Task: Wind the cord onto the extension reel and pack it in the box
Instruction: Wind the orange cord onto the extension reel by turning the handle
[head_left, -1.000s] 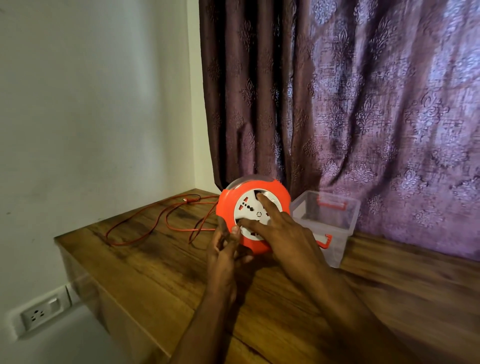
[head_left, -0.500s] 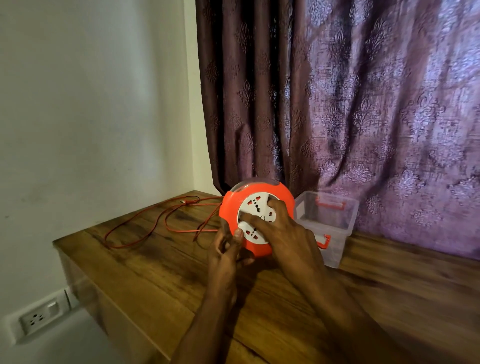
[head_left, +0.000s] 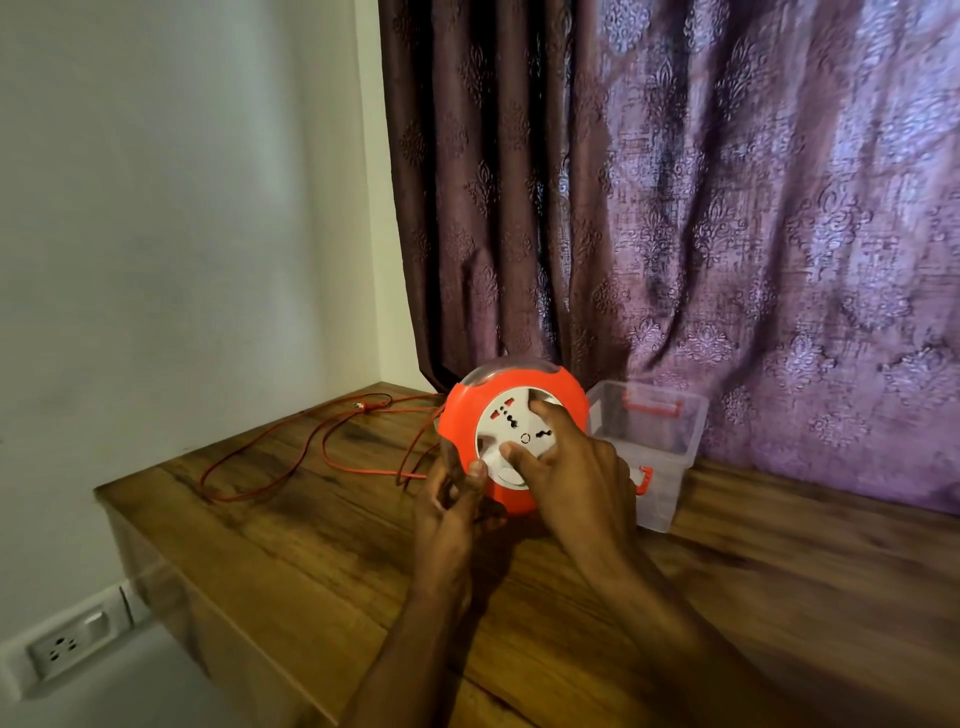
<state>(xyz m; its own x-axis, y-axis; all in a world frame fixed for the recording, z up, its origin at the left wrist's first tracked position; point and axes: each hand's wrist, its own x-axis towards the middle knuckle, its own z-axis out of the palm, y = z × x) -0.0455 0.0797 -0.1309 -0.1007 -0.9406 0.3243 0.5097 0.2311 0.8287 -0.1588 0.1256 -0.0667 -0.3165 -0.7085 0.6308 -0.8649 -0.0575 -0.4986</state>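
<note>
1. Head view: the reel (head_left: 511, 410), orange with a white socket face, stands on edge on the table (head_left: 322, 561) in front of the curtain (head_left: 675, 208); its lower rim is hidden behind both hands.
2. The right hand (head_left: 571, 483) lies on the white face, forefinger and thumb spread and pressed to the disc; the other fingers are curled and hard to make out.
3. The left hand (head_left: 452, 504) is at the reel's lower left edge, thumb on the rim; its fingers are loosely bent, and whether they pinch the cord cannot be told.
4. The cord (head_left: 311, 452) lies in loose loops on the table left of the reel, its plug near the wall; where it enters the reel is hidden.
5. The clear box (head_left: 660, 441) sits open, just right of the reel, partly hidden by the right hand.
6. A wall socket (head_left: 67, 644) shows at lower left below the table.
</note>
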